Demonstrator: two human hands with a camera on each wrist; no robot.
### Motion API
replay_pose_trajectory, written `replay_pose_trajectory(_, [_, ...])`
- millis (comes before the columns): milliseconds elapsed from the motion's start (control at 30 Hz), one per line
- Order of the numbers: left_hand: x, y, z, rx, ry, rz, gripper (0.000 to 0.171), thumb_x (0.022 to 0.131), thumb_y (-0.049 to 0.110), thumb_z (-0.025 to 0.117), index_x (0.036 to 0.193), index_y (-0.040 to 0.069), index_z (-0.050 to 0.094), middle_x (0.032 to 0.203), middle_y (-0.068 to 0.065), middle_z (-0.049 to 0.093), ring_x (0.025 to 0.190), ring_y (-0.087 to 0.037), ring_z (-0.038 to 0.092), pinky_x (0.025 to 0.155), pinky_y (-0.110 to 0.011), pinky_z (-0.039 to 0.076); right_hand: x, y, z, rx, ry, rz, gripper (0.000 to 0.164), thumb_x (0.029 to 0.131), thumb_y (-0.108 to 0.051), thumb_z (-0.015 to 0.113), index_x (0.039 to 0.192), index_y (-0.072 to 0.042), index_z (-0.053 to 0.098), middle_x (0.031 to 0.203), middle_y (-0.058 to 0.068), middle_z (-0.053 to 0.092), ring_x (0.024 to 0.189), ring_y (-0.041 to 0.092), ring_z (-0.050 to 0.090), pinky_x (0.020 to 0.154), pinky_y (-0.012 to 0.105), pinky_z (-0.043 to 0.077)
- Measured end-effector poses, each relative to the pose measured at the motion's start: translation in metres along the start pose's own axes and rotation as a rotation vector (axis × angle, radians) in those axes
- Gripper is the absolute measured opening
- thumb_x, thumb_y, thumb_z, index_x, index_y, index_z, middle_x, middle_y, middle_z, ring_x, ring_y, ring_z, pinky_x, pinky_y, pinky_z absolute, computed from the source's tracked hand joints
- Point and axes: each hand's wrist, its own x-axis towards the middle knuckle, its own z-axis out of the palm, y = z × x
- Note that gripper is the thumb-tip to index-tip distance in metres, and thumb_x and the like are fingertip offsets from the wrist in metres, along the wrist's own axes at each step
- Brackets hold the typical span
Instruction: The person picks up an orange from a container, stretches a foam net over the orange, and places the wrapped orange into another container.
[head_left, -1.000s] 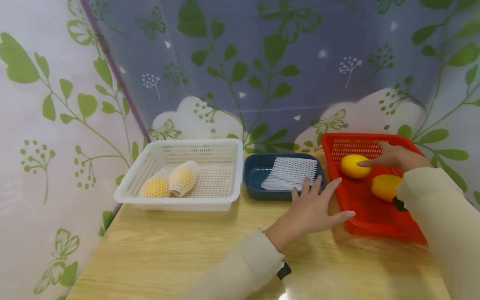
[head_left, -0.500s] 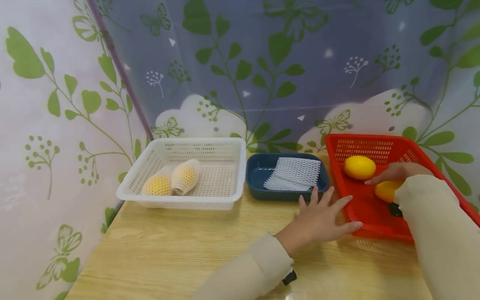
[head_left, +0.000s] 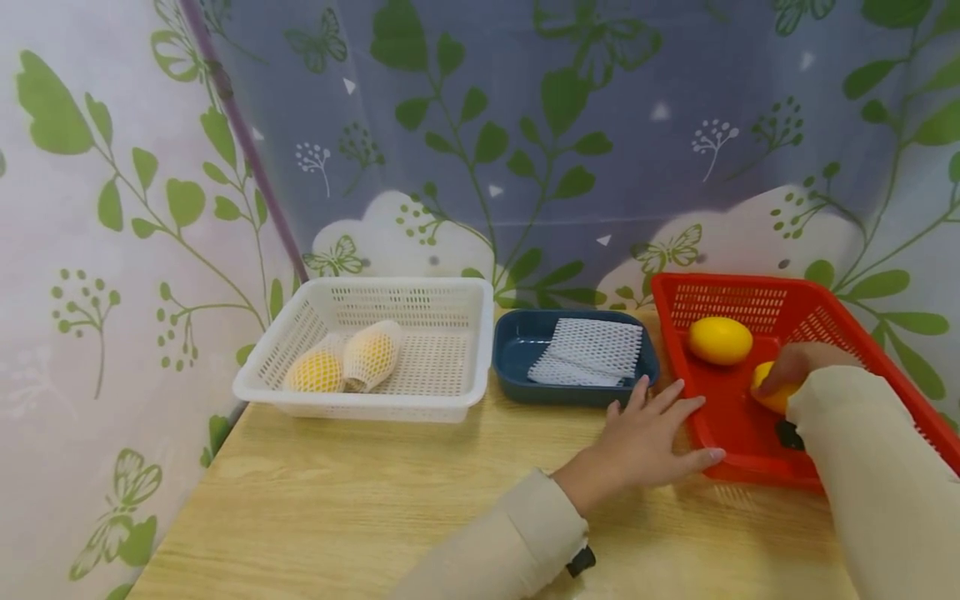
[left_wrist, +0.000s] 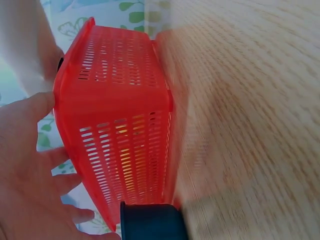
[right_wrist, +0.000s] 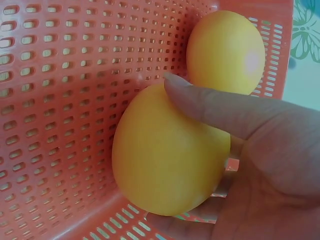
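My right hand reaches into the red basket and grips the nearer yellow mango. In the right wrist view, the thumb of that right hand lies over the gripped mango, with fingers beneath it. A second mango sits deeper in the basket, bare and smooth-skinned. My left hand has its fingers spread at the basket's near-left corner. In the left wrist view, the thumb of the left hand touches the rim of the red basket.
Left of the red basket stands a dark blue tray bearing white foam net sleeves. Farther left, a white basket holds two netted yellow fruits. All stand on a wooden table before a patterned curtain.
My right hand has moved from over the far mango down to the nearer one and taken hold of it. The left hand stays at the basket's rim; the view has shifted slightly.
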Motion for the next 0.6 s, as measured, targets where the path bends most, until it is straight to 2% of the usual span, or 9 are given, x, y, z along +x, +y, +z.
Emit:
replay_pose_trajectory(300, [0.000,0.004,-0.001,-0.004,-0.017,0.010,0.071,0.088,0.073,0.042,0.151,0.046,0.021,0.159,0.019,0.011,0.147,-0.023,0.013,0.111,-0.055,0.027,0.000,0.005,-0.001,0.031,0.014,0.007,0.084,0.078,-0.034,0.075,0.143,-0.003,0.032,0.122,0.019,0.038,0.103,0.040,0.038,0.075,0.049,0.051])
replay_pose_trajectory(467, [0.000,0.007,-0.001,-0.009,-0.031,0.008,0.071,0.088,0.073,0.043,0.150,0.047,0.022,0.159,0.020,0.011,0.147,-0.022,0.014,0.112,-0.054,0.027,-0.001,0.008,-0.001,-0.041,0.020,-0.016,0.081,0.082,-0.037,0.071,0.143,-0.001,0.033,0.121,0.020,0.039,0.101,0.040,0.040,0.074,0.047,0.051])
replay_pose_trajectory(600, [-0.001,0.008,0.000,-0.012,-0.036,0.008,0.071,0.088,0.073,0.043,0.150,0.047,0.022,0.159,0.019,0.011,0.147,-0.022,0.014,0.112,-0.054,0.027,-0.003,0.011,-0.001,-0.069,0.024,-0.025,0.084,0.083,-0.040,0.070,0.145,0.000,0.031,0.120,0.021,0.039,0.101,0.039,0.041,0.073,0.047,0.052])
